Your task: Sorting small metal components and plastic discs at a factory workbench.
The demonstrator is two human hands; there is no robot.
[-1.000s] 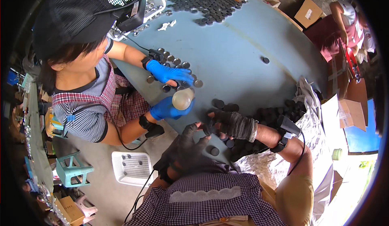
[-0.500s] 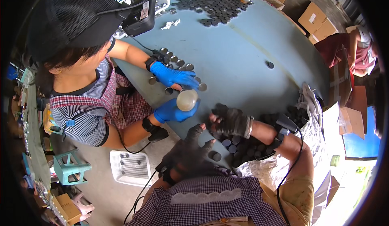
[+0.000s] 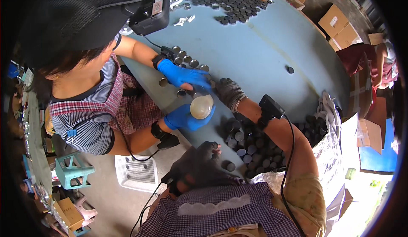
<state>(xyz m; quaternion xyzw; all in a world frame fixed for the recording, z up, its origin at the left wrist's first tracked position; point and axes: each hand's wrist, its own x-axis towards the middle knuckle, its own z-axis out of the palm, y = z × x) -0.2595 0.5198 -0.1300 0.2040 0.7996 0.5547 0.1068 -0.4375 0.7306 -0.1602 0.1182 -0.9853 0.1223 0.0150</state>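
The right hand [image 3: 230,93], covered by a dark grey fabric glove, is stretched forward low over the smooth blue-grey tabletop [image 3: 263,58], with its fingers reaching close beside the co-worker's upper blue-gloved hand [image 3: 182,74]; whether the two are touching, and whether anything is gripped by the right fingers, cannot be told. A black box-shaped device [image 3: 272,106] is strapped to the right wrist. The left hand [image 3: 202,156], in a similar dark glove with bare fingertips showing, is held at the near edge of the table with its fingers loosely curled; it cannot be told whether anything is held there. A single black round disc [image 3: 230,166] is seen just to the right of the left hand, and a heap of black round discs [image 3: 263,152] is spread under the right forearm, bordered by a crumpled silvery sheet [image 3: 331,139]. A translucent cream-coloured rounded object [image 3: 202,106] is held in the co-worker's lower blue-gloved hand [image 3: 187,118]. Small round silvery pieces [image 3: 187,59] are scattered beside the co-worker's upper hand. Farther off, a broad spread of dark discs [image 3: 229,3] is laid near a crumpled white scrap [image 3: 184,20].
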